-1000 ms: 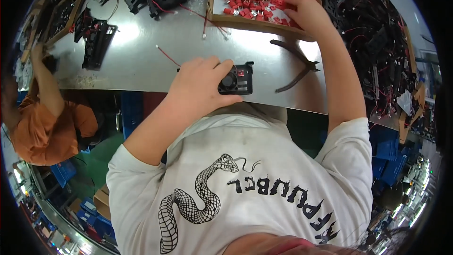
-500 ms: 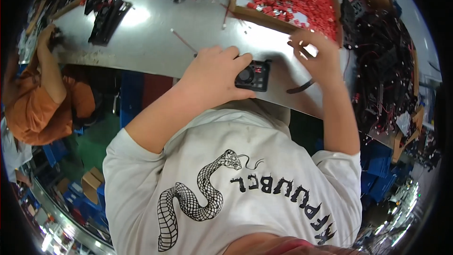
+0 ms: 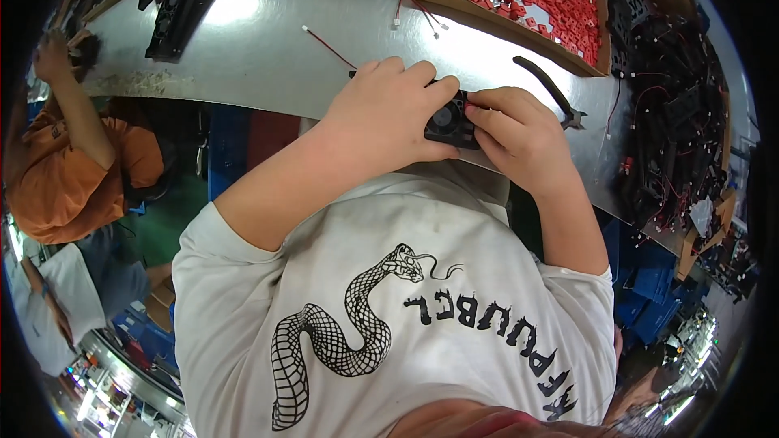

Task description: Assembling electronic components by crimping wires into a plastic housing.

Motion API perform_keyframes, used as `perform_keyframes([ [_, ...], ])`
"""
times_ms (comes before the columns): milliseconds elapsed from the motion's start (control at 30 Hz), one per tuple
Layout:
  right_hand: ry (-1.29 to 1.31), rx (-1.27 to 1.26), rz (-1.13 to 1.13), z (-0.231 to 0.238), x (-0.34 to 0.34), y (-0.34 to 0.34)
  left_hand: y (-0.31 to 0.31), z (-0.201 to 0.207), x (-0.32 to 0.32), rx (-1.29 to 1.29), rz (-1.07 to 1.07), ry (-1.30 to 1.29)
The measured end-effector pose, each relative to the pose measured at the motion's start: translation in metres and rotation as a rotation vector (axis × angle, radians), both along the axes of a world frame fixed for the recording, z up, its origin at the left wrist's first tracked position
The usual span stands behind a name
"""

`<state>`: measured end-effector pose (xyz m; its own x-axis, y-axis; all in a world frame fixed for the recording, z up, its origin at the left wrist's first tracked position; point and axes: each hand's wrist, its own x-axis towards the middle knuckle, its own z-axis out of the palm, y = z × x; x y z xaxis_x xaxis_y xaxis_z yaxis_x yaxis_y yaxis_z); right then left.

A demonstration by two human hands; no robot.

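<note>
My left hand (image 3: 393, 113) is closed round a black plastic housing (image 3: 442, 120) with a small round fan in it, at the table's front edge. The left fingers and palm hide much of the housing. A thin red-and-black wire with a white plug (image 3: 329, 45) runs out from it past my left knuckles. At the housing's right end, my right hand (image 3: 519, 134) is closed, its thumb and fingers pinching a small red part (image 3: 469, 110) that is mostly hidden. Just beyond the right hand lie dark-handled pliers (image 3: 545, 81), their metal jaws pointing right.
A cardboard tray (image 3: 503, 36) of loose red parts stands at the back. Black wired parts (image 3: 673, 122) are heaped on the right. Another black fan housing (image 3: 174, 16) lies at the far left. A co-worker in orange (image 3: 77, 170) sits left. Loose wire plugs (image 3: 438, 31) lie near the tray.
My right hand has come down and left from near the tray to the housing and now pinches a red part. The pliers, earlier beneath that hand, now lie on the table beyond it.
</note>
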<state>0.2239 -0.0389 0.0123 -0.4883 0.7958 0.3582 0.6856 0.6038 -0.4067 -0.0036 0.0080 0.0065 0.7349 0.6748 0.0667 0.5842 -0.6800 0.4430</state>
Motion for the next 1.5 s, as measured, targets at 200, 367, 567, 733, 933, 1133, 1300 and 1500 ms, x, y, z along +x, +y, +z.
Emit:
perform_keyframes([
  [200,-0.111,-0.123,-0.017,0.012,-0.002,0.001,0.000,0.000,0.000,0.002,-0.007,0.009],
  [367,-0.165,-0.174,-0.081,0.022,-0.008,-0.002,-0.001,-0.003,0.001,0.024,-0.016,-0.015],
  [567,-0.036,-0.177,-0.107,0.010,-0.005,-0.002,0.000,-0.003,0.002,0.023,-0.027,-0.031],
  [733,0.002,-0.184,-0.186,0.008,0.007,-0.007,0.000,-0.002,0.003,0.033,-0.024,-0.021],
  [933,-0.329,-0.217,-0.409,0.003,0.060,-0.019,0.002,0.001,-0.007,-0.026,-0.036,0.019],
  [1133,-0.207,-0.017,-0.490,-0.032,0.068,-0.020,0.002,0.004,0.008,-0.021,-0.081,0.030],
  [1300,1.163,-0.213,0.022,0.012,0.047,0.009,0.002,0.004,0.026,-0.008,-0.112,0.003],
  [1500,1.309,-0.539,0.359,0.034,0.021,0.013,0.004,0.001,0.029,-0.016,-0.120,-0.037],
])
